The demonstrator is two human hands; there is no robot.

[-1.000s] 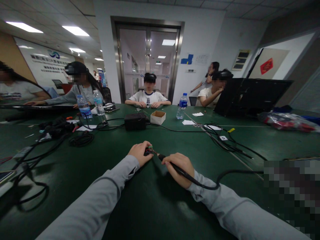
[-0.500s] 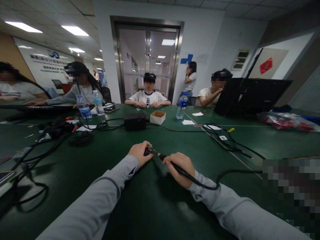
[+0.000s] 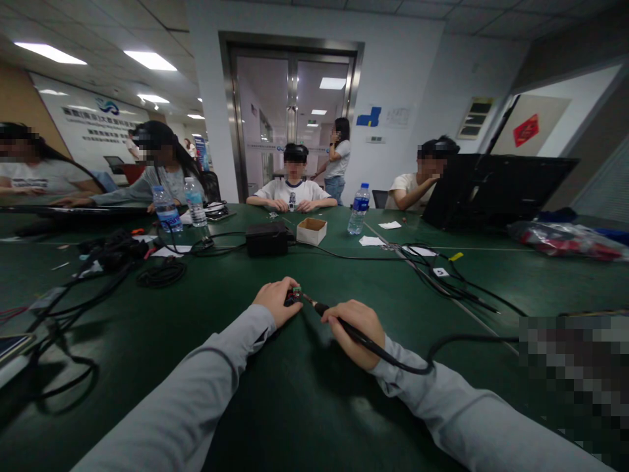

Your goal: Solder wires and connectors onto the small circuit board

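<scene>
On the green table (image 3: 275,406), my left hand (image 3: 276,303) grips a small dark circuit board (image 3: 293,298) with a green part on its far end. Thumb and fingers close around it from the left, hiding much of it. My right hand (image 3: 358,333) holds a soldering iron (image 3: 322,308) like a pen. The iron's metal tip points left at the board's right side; whether it touches cannot be made out. A black cord runs from the iron's rear end over my right sleeve and off to the right.
Beyond my hands lie a black power adapter (image 3: 266,239), a small open box (image 3: 311,231) and a water bottle (image 3: 358,208). Tangled cables lie left (image 3: 105,255) and right (image 3: 457,286). A monitor (image 3: 491,190) stands at right. A person (image 3: 293,187) sits opposite, others nearby.
Both hands, the board and the soldering iron keep nearly the same positions; the whole view has shifted slightly. The standing person at the back has moved left, in front of the glass door.
</scene>
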